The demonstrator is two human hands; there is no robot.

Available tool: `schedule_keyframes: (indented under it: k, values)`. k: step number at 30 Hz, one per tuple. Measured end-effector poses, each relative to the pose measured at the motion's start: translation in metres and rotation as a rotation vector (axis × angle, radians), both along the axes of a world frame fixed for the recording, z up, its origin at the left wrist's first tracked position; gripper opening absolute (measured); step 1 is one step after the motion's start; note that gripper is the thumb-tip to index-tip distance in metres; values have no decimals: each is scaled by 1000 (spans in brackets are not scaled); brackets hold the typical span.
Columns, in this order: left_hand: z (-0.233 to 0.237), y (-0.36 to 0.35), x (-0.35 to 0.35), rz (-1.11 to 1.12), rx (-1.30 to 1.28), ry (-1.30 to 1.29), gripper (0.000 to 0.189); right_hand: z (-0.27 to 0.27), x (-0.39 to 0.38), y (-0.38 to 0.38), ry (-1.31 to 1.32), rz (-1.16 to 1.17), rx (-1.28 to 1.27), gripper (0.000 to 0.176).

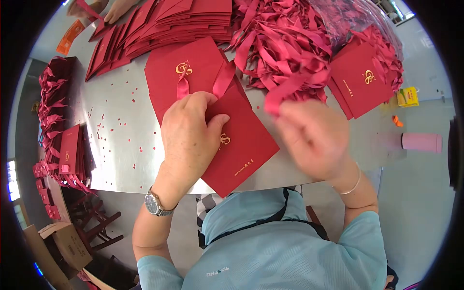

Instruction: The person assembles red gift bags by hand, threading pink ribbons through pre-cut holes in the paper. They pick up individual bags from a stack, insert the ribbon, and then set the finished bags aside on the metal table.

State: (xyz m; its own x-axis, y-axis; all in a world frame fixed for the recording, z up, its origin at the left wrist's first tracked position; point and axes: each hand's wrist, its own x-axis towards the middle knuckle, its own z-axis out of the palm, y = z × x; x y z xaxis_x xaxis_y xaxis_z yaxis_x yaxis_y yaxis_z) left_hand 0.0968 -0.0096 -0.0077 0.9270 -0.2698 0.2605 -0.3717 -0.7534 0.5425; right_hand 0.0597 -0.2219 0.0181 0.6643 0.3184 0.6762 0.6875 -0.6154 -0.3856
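A flat red paper gift bag (251, 147) with gold print lies slanted at the table's front edge, its corner sticking out past it. My left hand (189, 130) is closed on its upper part, the fingers curled over and the thumb lying on its face. A loop of dark pink ribbon shows on either side of these fingers. Under it lies another red bag (181, 55) with a gold emblem. To the right, my right hand (314, 140), blurred by motion, is raised and pinches a pink ribbon (282, 94) beside the big ribbon heap (285, 43).
Stacked red bags (179, 24) cover the back of the metal table (113, 159). More bags (360, 79) lie at right near a pink bottle (421, 142). Beribboned bags (53, 106) line the left. Another person's hand (118, 9) works at the far left. Red paper dots dot the tabletop.
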Motion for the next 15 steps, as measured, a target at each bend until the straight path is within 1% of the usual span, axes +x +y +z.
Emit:
schedule_keyframes:
  k: [1, 2, 3, 4, 6, 7, 8, 9, 10, 11, 12, 13, 14, 15]
  values:
    - [1, 1, 1, 19, -31, 66, 27, -10, -5, 7, -19, 72, -5, 26]
    - [0, 2, 2, 18, -31, 67, 27, -11, -11, 13, 51, 117, -102, 26]
    - [-1, 3, 4, 7, -56, 121, 28, -13, -17, 19, 122, 161, -202, 25]
    - [-3, 4, 4, -6, -82, 177, 30, -25, -20, 25, 202, 189, -190, 35]
    - [-8, 8, 4, -20, -114, 175, 31, -32, -24, 37, 440, 161, 83, 48]
    - [-10, 8, 3, -28, -144, 170, 33, -25, -25, 38, 639, 158, 176, 57]
    - [-10, 9, 3, -28, -148, 173, 33, -20, -23, 37, 742, 162, 298, 59]
    - [-10, 9, 2, -32, -232, 199, 32, -18, -19, 35, 843, 165, 420, 61]
    - [-9, 10, 2, -34, -316, 223, 31, -23, -11, 32, 881, 183, 499, 62]
    - [-12, 11, 2, -31, -320, 222, 31, -19, -3, 32, 908, 164, 570, 62]
    - [-17, 13, 2, -20, -429, 287, 29, -15, 5, 35, 932, 144, 641, 62]
    - [-19, 14, 3, -10, -537, 351, 27, -20, 14, 38, 888, 101, 670, 59]
    - [-18, 15, 3, -8, -540, 346, 27, -28, 22, 39, 816, 85, 649, 59]
    - [-15, 16, 3, -24, -578, 360, 23, -35, 30, 41, 744, 70, 628, 58]
